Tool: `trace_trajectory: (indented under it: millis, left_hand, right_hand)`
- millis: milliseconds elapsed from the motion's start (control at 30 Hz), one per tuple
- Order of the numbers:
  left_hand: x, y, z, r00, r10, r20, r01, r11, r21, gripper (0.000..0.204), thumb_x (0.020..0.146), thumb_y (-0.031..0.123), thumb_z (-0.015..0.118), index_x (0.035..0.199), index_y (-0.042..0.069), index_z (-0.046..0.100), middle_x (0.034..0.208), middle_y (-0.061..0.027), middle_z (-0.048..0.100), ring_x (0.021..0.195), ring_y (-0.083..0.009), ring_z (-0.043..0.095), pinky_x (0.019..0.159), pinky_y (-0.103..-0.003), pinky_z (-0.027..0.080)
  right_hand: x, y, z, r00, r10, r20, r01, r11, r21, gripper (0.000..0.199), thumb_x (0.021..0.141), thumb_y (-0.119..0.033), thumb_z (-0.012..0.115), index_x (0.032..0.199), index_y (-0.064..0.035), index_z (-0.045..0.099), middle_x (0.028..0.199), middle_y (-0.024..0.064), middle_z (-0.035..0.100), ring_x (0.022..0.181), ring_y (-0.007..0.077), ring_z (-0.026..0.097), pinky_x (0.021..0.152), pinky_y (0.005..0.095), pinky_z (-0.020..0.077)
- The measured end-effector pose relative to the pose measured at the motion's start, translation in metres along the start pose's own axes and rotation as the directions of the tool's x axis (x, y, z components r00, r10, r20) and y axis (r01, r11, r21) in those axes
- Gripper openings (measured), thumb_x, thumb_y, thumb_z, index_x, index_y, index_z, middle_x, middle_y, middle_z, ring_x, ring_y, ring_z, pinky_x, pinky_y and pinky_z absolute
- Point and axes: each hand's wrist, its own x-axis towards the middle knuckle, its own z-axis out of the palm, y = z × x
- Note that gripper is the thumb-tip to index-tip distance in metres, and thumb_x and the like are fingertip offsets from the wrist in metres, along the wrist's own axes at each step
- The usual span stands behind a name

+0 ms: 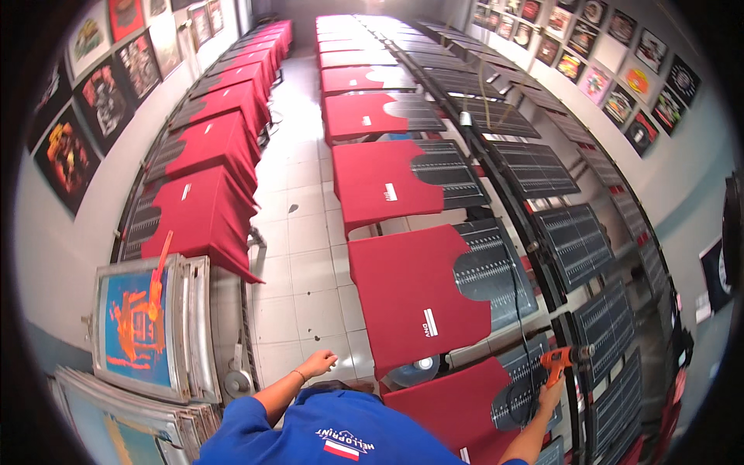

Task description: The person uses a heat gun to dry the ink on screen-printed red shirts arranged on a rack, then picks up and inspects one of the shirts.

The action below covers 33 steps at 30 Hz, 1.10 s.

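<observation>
1. Orange gun (pixel 557 359), gripped by the right hand (pixel 551 392), its fingers wrapped round the handle; it sits over the black rail (pixel 535 244), beside the nearest red cloth (pixel 446 399).
2. The left hand (pixel 319 362) hangs loosely curled above the floor (pixel 283 283), nothing seen in it; whether its fingertips meet, I cannot tell.
3. A dark cord (pixel 516 291) crosses the next board (pixel 492 271) toward the gun. Pulled tight, it could snag and drag that board's cloth (pixel 415 291) askew.
4. If the gun blows heat, which I cannot confirm, lingering close could scorch cloth.
5. Far left, orange ink (pixel 155 302) smears a screen (pixel 136 333); if wet, a brushing sleeve (pixel 244 426) could spread it.
</observation>
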Motion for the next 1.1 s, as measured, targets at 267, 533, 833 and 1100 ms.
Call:
trace_trajectory:
  millis: [267,533,833,1100]
  left_hand:
    - [-0.003,-0.197,-0.041,0.794,-0.579,-0.186,0.595,0.802,0.045,0.04,0.088,0.037,0.054,0.09,0.001,0.071,0.086,-0.0154,0.071,0.065,-0.0258,0.067,0.064,-0.039,0.056]
    - [0.041,-0.211,-0.081,0.729,-0.548,-0.41,0.645,0.75,0.143,0.038,0.084,0.03,0.054,0.104,0.003,0.072,0.116,-0.0227,0.064,0.111,-0.0386,0.062,0.095,-0.045,0.049]
    - [0.184,-0.103,-0.223,0.868,-0.456,-0.195,0.489,0.852,0.186,0.045,0.088,0.036,0.053,0.122,0.008,0.066,0.131,-0.0198,0.059,0.124,-0.0356,0.055,0.102,-0.05,0.044]
    - [0.311,-0.029,-0.358,0.934,-0.357,-0.031,0.358,0.927,0.114,0.044,0.091,0.037,0.054,0.121,0.006,0.065,0.126,-0.0173,0.063,0.122,-0.0349,0.057,0.101,-0.046,0.046]
  right_hand:
    - [0.017,-0.029,-0.005,0.868,0.425,-0.259,-0.491,0.814,-0.311,0.067,0.083,-0.029,0.067,0.137,-0.0005,0.038,0.121,0.0248,0.057,0.108,0.0437,0.058,0.088,0.0521,0.0487]
    - [-0.079,-0.373,0.092,0.761,-0.371,0.532,-0.058,0.778,0.625,0.029,0.089,-0.013,0.064,0.115,0.0,0.061,0.094,0.0096,0.065,0.086,0.0175,0.06,0.077,0.032,0.049]
    - [-0.199,-0.656,0.134,0.097,-0.437,0.894,0.309,0.867,0.39,0.043,0.092,-0.028,0.065,0.125,-0.0026,0.057,0.108,0.0211,0.068,0.1,0.0322,0.067,0.084,0.038,0.0515]
    - [-0.174,-0.775,0.19,0.203,-0.231,0.951,0.237,0.955,0.181,0.044,0.093,-0.028,0.064,0.126,-0.0006,0.057,0.12,0.0189,0.065,0.11,0.0283,0.064,0.093,0.037,0.0506]
